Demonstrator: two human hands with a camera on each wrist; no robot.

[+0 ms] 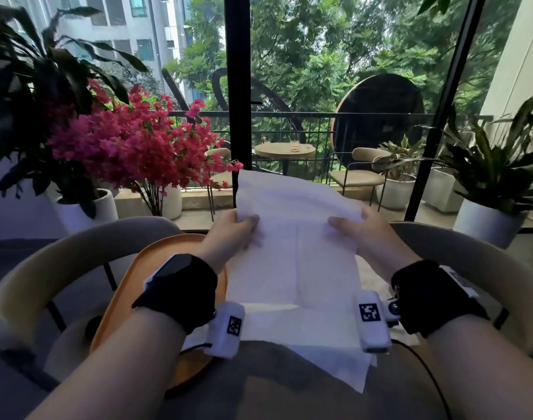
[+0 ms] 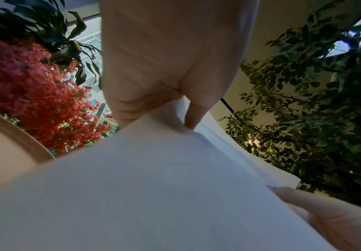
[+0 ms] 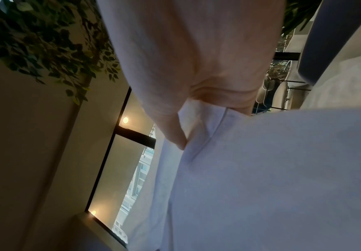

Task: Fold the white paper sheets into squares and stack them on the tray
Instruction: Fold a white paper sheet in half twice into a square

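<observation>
Hands: we pinch white paper sheet (image 1: 292,237) mid-air, left hand (image 1: 233,234) and right hand (image 1: 366,234) at opposite edges, fingers clamped, likely aligning fold; orange tray (image 1: 132,286) left, spare sheets (image 1: 319,353) below.

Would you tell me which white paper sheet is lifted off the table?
The sheet pinched by the left hand and right hand; the others lie flat underneath.

One orange tray (image 1: 120,286); two hands, left (image 1: 232,231) and right (image 1: 368,234); one held white paper sheet (image 1: 292,237); further sheets (image 1: 329,353) beneath, count unclear.
</observation>
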